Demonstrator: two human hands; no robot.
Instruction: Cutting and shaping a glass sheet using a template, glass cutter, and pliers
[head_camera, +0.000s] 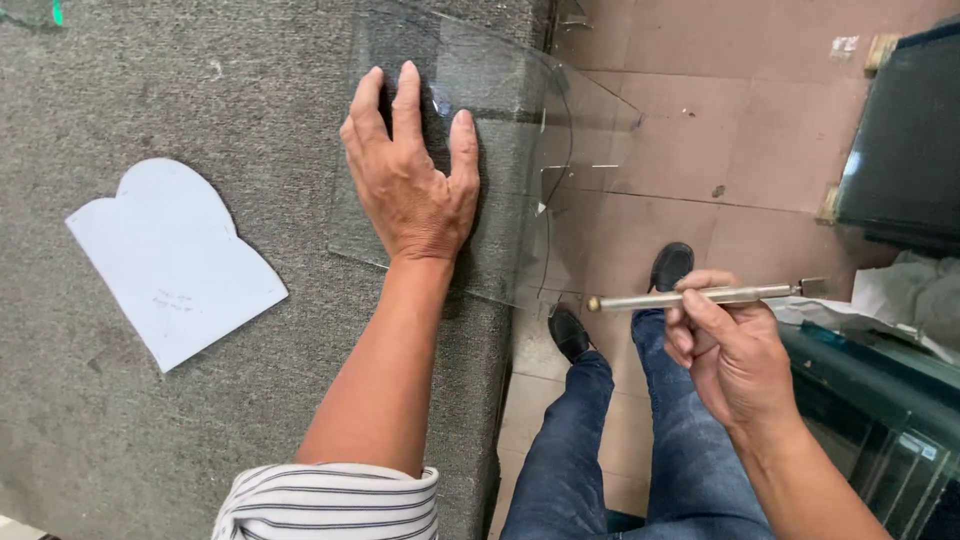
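Note:
A clear glass pane (500, 110) lies on the grey carpeted table (150, 420), its right part jutting past the table edge over the floor. A curved score line runs down the overhanging part. My left hand (412, 170) presses flat on the pane, fingers spread. Out over the floor, to the right of the glass, my right hand (730, 350) holds a slim metal glass cutter (700, 296) level, its left tip a short way from the pane's lower right edge.
A white paper template (170, 260) with a scalloped top lies on the table to the left. Dark glass sheets (900, 150) lean at the right, with more glass (880, 420) beside my right arm. My legs and black shoes stand on the tiled floor (720, 120).

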